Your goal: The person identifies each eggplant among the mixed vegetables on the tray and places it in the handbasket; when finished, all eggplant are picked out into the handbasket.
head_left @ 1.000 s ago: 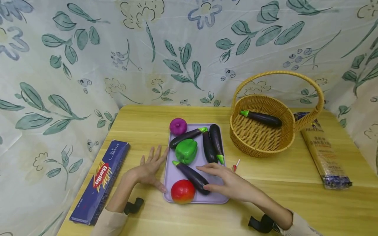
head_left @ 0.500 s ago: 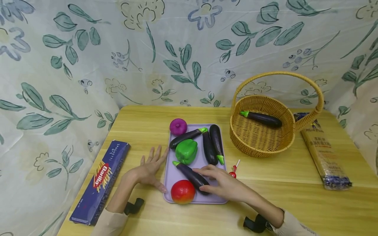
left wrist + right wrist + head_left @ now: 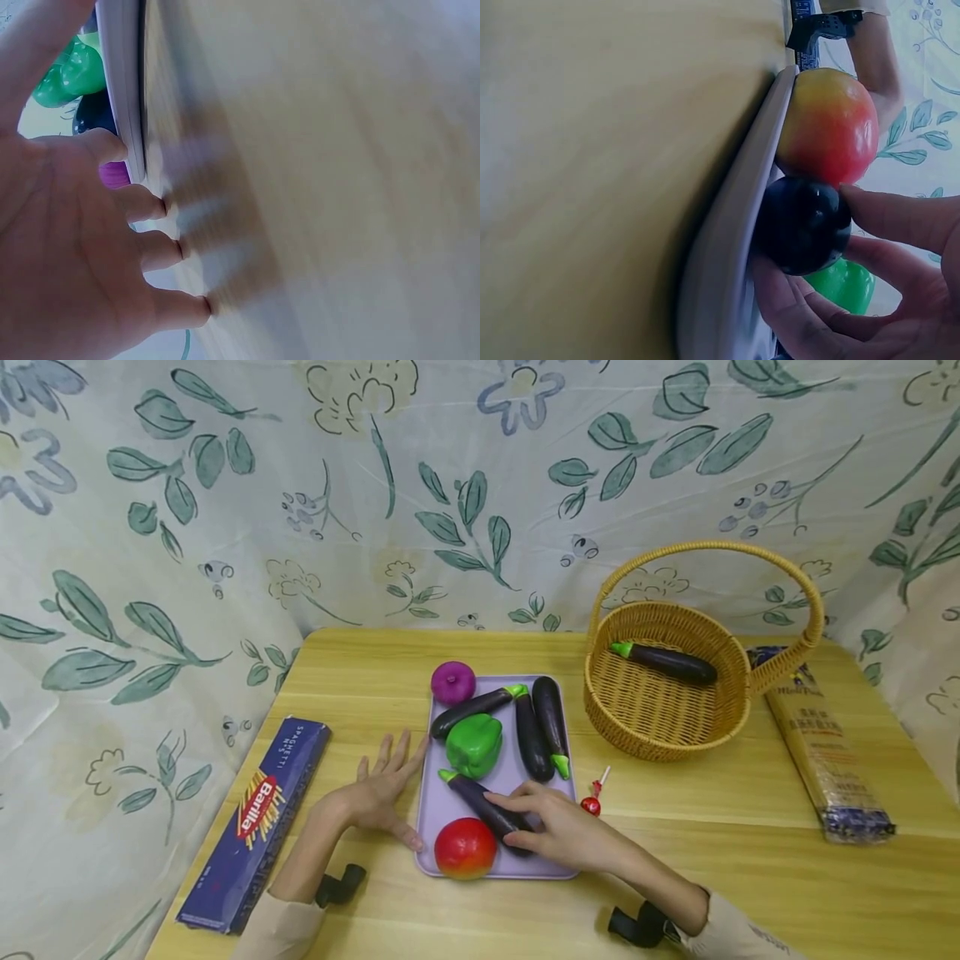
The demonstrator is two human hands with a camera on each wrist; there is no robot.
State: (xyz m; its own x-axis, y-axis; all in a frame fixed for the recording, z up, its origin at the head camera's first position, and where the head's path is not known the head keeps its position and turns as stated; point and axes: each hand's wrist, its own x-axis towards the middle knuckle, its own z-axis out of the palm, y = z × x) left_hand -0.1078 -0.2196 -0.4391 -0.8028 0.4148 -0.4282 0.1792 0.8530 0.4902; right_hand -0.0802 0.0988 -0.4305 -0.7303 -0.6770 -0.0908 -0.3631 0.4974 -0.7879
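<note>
My right hand (image 3: 558, 831) holds the lower end of an eggplant (image 3: 476, 797) between thumb and fingers. In the right wrist view, the dark round end of this eggplant (image 3: 806, 225) shows between the thumb and the other fingers. It lies diagonally on a lilac tray (image 3: 430, 802), beside a red-and-yellow mango-like fruit (image 3: 465, 849). My left hand (image 3: 375, 795) rests with spread fingers along the tray's left side, its thumb at the rim. In the left wrist view, several fingertips (image 3: 196, 310) touch the tabletop.
More eggplants (image 3: 551, 718), a green bell pepper (image 3: 474, 746) and a purple onion (image 3: 453, 683) share the tray. A wicker basket (image 3: 645, 743) holds one eggplant (image 3: 667, 663). A lollipop (image 3: 591, 806), a spaghetti box (image 3: 255, 827) and a noodle packet (image 3: 825, 752) lie around.
My right hand has moved slightly left and closed its fingers around the eggplant's lower end, uncovering the lollipop's red head. The left hand has stayed in place.
</note>
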